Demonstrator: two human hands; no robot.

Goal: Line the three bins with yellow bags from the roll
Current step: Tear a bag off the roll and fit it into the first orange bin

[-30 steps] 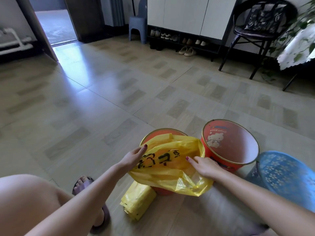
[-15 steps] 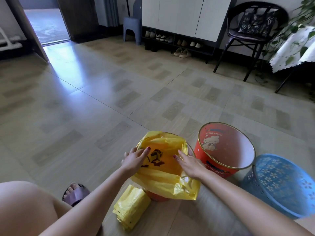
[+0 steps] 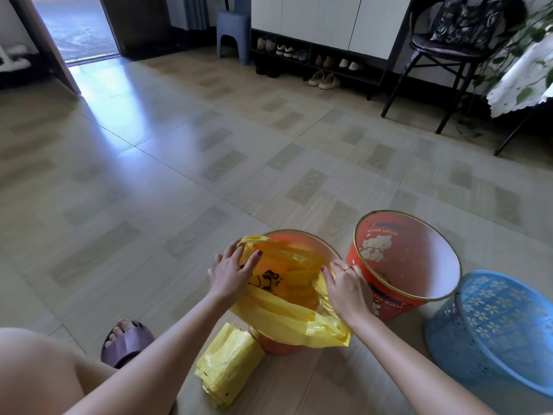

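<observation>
Three bins stand on the floor in front of me. A yellow bag [image 3: 287, 298] with black print lies in the mouth of the left orange bin [image 3: 305, 239], and its near edge hangs over the rim. My left hand [image 3: 230, 272] grips the bag's left edge at the rim. On the right side of the same rim, my right hand [image 3: 344, 287] pinches the bag's other edge. The middle orange bin [image 3: 407, 259], with a cartoon cat, has no bag in it. The blue perforated bin [image 3: 493, 333] is at the right. The yellow roll of bags [image 3: 229, 366] lies on the floor below the left bin.
My knee [image 3: 36, 375] and sandalled foot [image 3: 125, 342] are at lower left. A black chair [image 3: 443, 49], a shoe rack [image 3: 314, 59], a blue stool [image 3: 233, 31] and a cloth-covered table [image 3: 523, 82] with a plant stand at the far side. Open tiled floor lies between.
Both hands moved apart along the left bin's rim and spread the bag open, so more of it has sunk into the bin. The camera tilted down a little.
</observation>
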